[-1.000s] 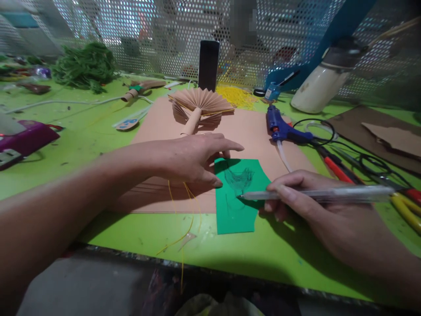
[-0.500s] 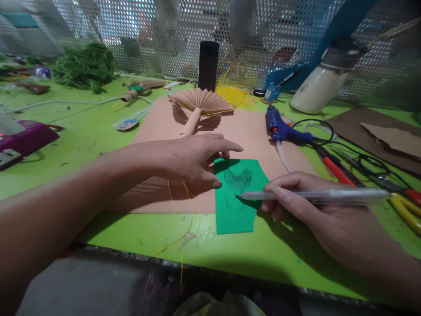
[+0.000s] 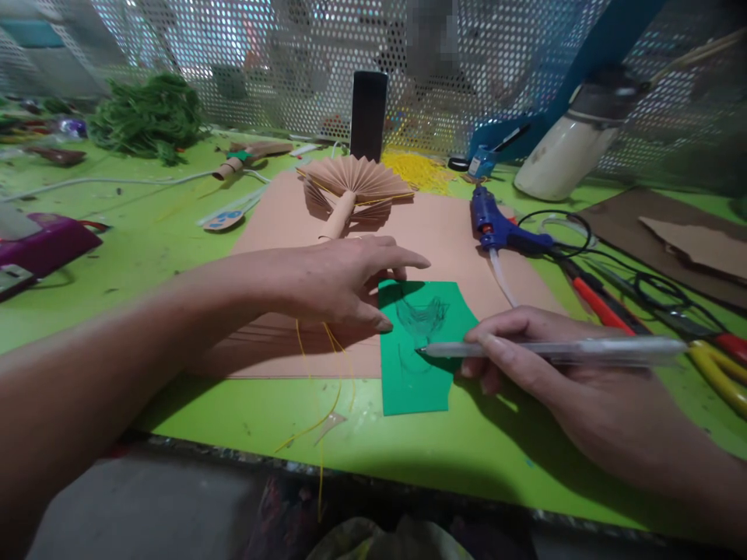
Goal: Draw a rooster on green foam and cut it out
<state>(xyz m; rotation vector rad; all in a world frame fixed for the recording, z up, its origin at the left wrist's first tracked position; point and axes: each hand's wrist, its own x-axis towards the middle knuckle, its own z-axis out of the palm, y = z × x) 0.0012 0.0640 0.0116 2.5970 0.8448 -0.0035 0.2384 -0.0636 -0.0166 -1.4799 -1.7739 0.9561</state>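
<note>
Pen (image 3: 618, 350) pinched in the right hand (image 3: 554, 389) points onto green paper (image 3: 414, 395) between both hands, where the sketch (image 3: 421, 317) looks part-finished, densely shaded above the tip but only sparse outline below, the left hand (image 3: 344, 280) loosely spread with its thumb at the paper's edge.

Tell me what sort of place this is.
Likely a craft workspace, judging by the blue glue gun, the pleated fan and the sketched-on green card.
</note>
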